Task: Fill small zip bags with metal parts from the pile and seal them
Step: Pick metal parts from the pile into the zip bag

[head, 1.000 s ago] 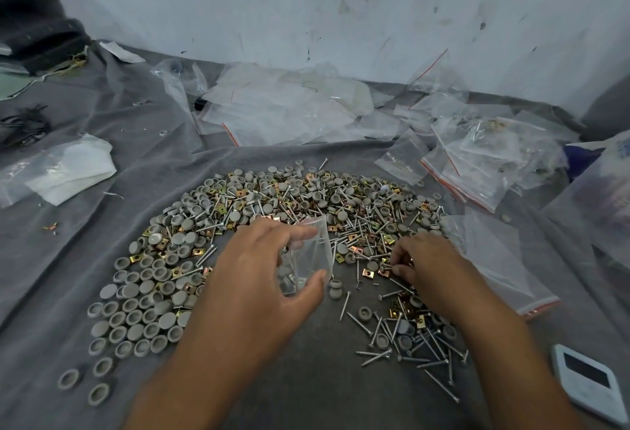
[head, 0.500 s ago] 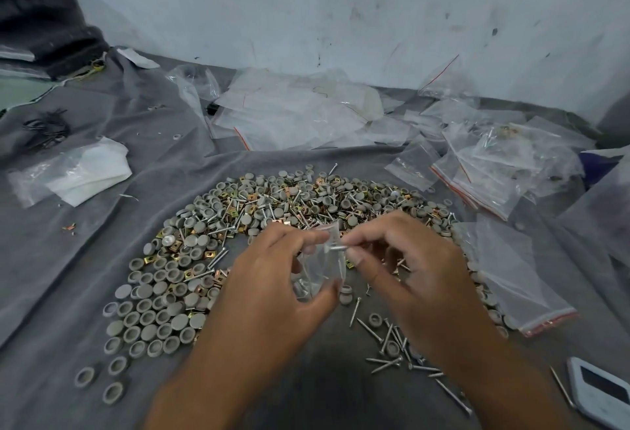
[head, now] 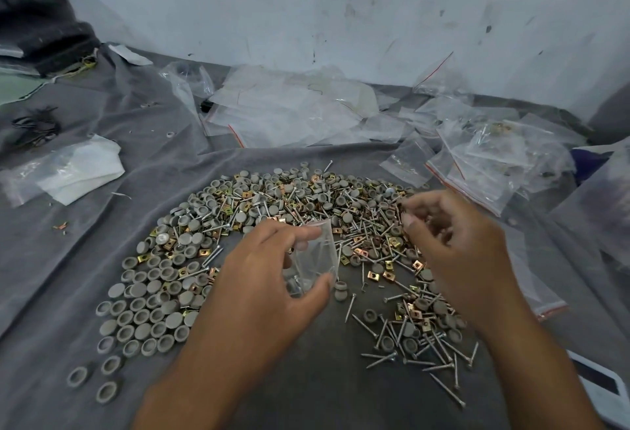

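Bag (head: 315,260): clear glossy plastic. Screws (head: 422,358): bright metal. Caps (head: 143,320): matt grey. Cloth (head: 68,259): grey, soft, matt, lower left.

A clear zip bag (head: 315,259), upright and holding screws, above the parts pile (head: 272,225).

The white device (head: 603,392) right of the pile (head: 289,225) is cut by the frame edge. The right hand (head: 453,252) is motion-blurred; whether it holds anything cannot be told.

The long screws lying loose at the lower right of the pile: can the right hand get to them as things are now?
Probably yes. The right hand hovers over the pile with fingers loosely curled, and I cannot tell if it holds anything. The loose screws lie uncovered on the grey cloth beside its wrist. The left hand, holding the small bag, is apart.
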The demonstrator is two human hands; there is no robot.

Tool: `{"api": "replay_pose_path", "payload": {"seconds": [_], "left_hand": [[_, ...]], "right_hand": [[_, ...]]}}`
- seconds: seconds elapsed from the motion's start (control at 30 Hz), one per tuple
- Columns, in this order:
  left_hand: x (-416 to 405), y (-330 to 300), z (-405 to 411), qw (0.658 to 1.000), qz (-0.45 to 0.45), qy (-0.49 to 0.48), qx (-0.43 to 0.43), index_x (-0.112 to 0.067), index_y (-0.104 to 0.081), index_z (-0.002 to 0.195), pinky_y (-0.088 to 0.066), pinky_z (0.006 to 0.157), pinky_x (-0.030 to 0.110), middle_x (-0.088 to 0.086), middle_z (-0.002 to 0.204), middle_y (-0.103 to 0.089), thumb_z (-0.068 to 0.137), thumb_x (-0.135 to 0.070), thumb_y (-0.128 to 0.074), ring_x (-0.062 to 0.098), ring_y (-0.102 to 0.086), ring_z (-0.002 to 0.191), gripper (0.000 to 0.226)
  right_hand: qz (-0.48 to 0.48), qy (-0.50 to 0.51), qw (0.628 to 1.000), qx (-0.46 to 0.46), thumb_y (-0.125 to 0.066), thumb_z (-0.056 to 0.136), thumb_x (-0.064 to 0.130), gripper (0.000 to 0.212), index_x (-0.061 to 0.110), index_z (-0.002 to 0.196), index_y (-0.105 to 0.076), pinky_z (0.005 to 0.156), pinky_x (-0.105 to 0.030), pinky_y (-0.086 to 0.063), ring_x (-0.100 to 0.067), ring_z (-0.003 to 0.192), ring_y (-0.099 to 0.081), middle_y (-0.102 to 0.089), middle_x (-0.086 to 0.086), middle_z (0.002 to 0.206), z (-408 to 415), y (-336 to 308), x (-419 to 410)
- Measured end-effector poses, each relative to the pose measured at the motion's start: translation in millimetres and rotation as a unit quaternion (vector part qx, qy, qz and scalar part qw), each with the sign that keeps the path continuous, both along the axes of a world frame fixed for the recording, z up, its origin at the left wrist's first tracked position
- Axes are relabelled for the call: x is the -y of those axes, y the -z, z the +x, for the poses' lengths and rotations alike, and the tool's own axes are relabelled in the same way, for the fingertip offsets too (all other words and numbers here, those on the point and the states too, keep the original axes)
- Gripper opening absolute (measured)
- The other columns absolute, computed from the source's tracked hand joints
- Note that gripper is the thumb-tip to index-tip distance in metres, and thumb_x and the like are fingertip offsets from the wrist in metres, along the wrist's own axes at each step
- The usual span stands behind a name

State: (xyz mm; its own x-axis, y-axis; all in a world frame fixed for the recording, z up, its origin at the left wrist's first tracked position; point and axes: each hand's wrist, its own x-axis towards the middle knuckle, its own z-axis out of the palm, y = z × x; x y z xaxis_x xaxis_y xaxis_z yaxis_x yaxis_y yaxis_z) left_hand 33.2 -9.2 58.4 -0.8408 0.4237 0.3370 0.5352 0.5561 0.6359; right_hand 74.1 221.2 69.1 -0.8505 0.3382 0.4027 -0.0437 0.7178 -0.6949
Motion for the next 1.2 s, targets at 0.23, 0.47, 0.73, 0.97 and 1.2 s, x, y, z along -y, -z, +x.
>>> {"api": "replay_pose_path", "payload": {"seconds": [0.23,0.47,0.73,0.97,1.2], "left_hand": [[-1.9,-1.6,0.3,1.0,0.005,-0.01,-0.006,-0.038,-0.064,0.119,-0.039,0.074,0.002,-0.026,0.094,-0.052,0.076,-0.047,-0.069,-0.004,-0.053,0.089,0.044],[-1.7,-4.1,0.5,1.0,0.011,-0.015,-0.002,-0.036,-0.066,0.117,-0.041,0.075,0.004,-0.024,0.092,-0.053,0.079,-0.04,-0.065,-0.003,-0.054,0.089,0.038],[-1.2,-5.4,2.7,1.0,0.001,-0.011,0.0,-0.039,-0.063,0.12,-0.037,0.078,0.002,-0.027,0.089,-0.049,0.079,-0.043,-0.063,-0.005,-0.052,0.092,0.041],[-1.3,-5.2,2.0,1.0,-0.002,-0.008,0.002,-0.038,-0.063,0.12,-0.038,0.077,0.002,-0.027,0.091,-0.049,0.078,-0.044,-0.064,-0.005,-0.051,0.091,0.042],[-1.7,-4.3,0.8,1.0,0.005,-0.008,-0.007,-0.037,-0.064,0.119,-0.038,0.074,0.003,-0.028,0.089,-0.048,0.078,-0.044,-0.066,-0.003,-0.053,0.089,0.041]], "right_hand": [[0.109,-0.004,0.927,0.358,-0.077,0.087,0.036,0.019,0.038,0.096,-0.061,0.069,-0.02,-0.043,0.003,0.084,-0.055,-0.062,0.017,0.094,-12.9,42.5,-17.7],[0.13,-0.013,0.928,0.349,-0.068,0.095,0.03,0.011,0.034,0.1,-0.058,0.078,-0.031,-0.052,-0.002,0.084,-0.059,-0.064,0.015,0.091,-15.7,44.5,-14.9],[0.153,-0.077,0.937,0.306,-0.068,0.095,0.031,0.014,0.038,0.107,-0.063,0.079,-0.028,-0.052,0.002,0.085,-0.054,-0.056,0.02,0.095,-13.4,40.6,-1.3],[0.215,-0.062,0.922,0.315,-0.062,0.097,0.037,0.011,0.041,0.107,-0.061,0.082,-0.033,-0.053,-0.007,0.095,-0.054,-0.052,0.016,0.104,-18.1,42.7,2.5],[0.061,-0.075,0.975,0.2,-0.058,0.101,0.029,0.008,0.036,0.104,-0.057,0.073,-0.013,-0.043,0.002,0.091,-0.056,-0.056,0.014,0.106,-12.0,32.1,-1.9]]}}
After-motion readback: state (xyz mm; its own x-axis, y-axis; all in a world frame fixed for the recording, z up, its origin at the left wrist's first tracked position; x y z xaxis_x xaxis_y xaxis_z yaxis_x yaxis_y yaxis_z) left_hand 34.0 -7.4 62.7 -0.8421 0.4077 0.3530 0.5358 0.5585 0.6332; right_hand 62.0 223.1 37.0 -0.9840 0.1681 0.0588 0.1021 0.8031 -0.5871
